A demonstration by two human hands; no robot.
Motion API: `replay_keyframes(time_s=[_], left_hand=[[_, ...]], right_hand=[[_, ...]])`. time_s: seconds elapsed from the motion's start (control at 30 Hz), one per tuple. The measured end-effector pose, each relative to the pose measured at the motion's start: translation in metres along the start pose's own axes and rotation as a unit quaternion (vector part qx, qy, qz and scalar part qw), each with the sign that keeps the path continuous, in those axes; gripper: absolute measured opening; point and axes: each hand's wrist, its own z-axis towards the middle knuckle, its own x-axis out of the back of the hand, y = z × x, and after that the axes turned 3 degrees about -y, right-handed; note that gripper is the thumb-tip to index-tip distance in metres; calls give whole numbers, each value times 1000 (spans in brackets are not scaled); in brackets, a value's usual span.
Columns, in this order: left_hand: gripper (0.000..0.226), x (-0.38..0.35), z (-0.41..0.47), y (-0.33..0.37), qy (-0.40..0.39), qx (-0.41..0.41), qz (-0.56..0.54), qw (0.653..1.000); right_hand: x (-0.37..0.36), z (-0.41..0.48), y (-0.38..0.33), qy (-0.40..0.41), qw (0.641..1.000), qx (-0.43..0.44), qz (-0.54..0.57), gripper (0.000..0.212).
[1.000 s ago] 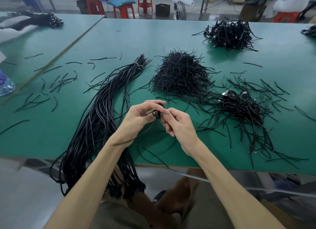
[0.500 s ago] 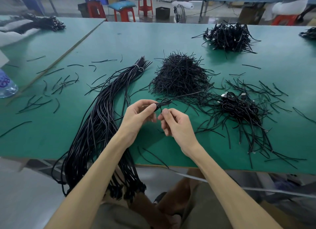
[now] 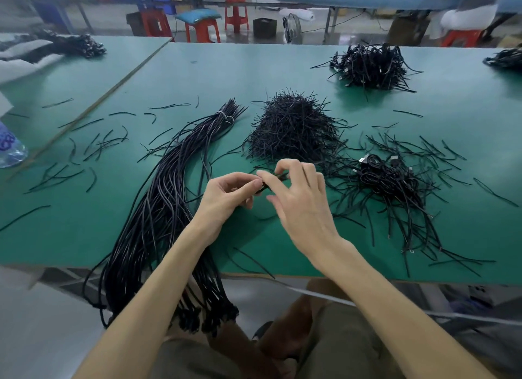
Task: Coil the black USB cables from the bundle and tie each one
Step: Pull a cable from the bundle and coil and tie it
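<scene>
My left hand (image 3: pixel 226 202) and right hand (image 3: pixel 300 206) meet above the green table (image 3: pixel 197 76), both working one small black piece, either a tie or a bit of cable (image 3: pixel 272 180); which it is cannot be told at this size. My left thumb and forefinger are pinched on its near end. My right thumb and forefinger grip its far end, with the remaining right fingers (image 3: pixel 309 171) spread loose above it. The long bundle of black USB cables (image 3: pixel 166 200) lies just left of my left hand, running from a pale band (image 3: pixel 224 116) near its far end down over the table's near edge, where its ends hang at my lap. A heap of short black twist ties (image 3: pixel 293 130) sits directly beyond my hands. To the right of my right hand lies a pile of coiled cables (image 3: pixel 392 180), silver connectors showing, with loose ties scattered around it. A further tangle of cables (image 3: pixel 372 66) rests well back on the right. Stray ties (image 3: pixel 93 149) litter the table's left part, near a plastic bottle (image 3: pixel 10 149) at the frame's left edge.
</scene>
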Motion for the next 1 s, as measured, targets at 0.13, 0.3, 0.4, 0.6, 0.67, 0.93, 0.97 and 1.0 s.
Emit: replay_keyframes(time_s=[0.13, 0.3, 0.4, 0.6, 0.67, 0.93, 0.97, 1.0], left_hand=[[21, -5, -3, 4, -51, 8, 40, 998], [23, -9, -3, 10, -73, 19, 102, 992], [7, -1, 4, 15, -5, -11, 182, 983], [15, 40, 21, 24, 181, 6, 498, 848], [28, 48, 22, 21, 159, 89, 592, 785], [22, 42, 19, 18, 131, 104, 665, 728], [21, 41, 19, 19, 132, 103, 670, 723], [21, 40, 19, 20, 133, 103, 674, 719]], right_hand=[[1, -11, 15, -42, 998, 8, -54, 50], [16, -12, 38, -18, 999, 12, -40, 31], [34, -1, 63, 9, 999, -37, -34, 23], [48, 10, 133, -11, 970, -239, -40, 27], [43, 3, 149, -28, 956, -285, -62, 26], [21, -18, 147, -94, 943, -312, -69, 45], [21, -18, 145, -93, 944, -307, -81, 46], [22, -18, 142, -90, 945, -300, -93, 48]])
